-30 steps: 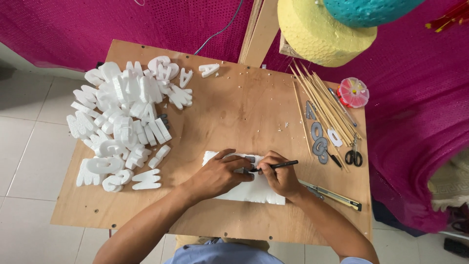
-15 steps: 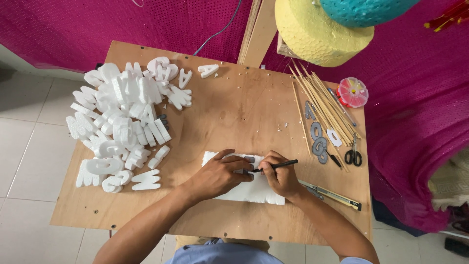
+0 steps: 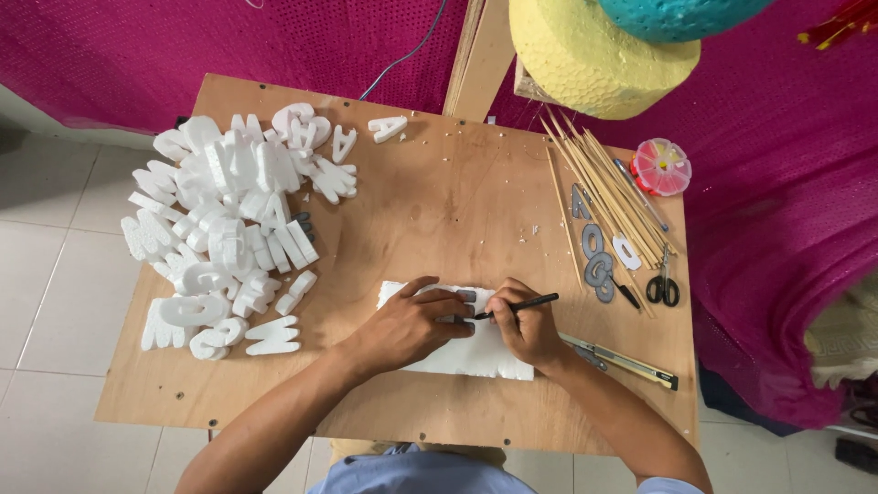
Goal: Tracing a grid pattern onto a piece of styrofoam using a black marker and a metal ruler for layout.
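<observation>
Left hand (image 3: 407,327) presses flat, fingers spread, on a small grey template sitting on the white foam slab (image 3: 476,355), which lies at the front of the plywood surface (image 3: 439,201). Right hand (image 3: 529,327) pinches a black pen (image 3: 517,306), tip at the template's edge. The risk: if that left hand eases off, the template could slide and the traced outline would go crooked. A pile of white foam letters (image 3: 224,224) sits well apart at the left; a yellow utility knife (image 3: 622,360) lies just beside the right wrist.
</observation>
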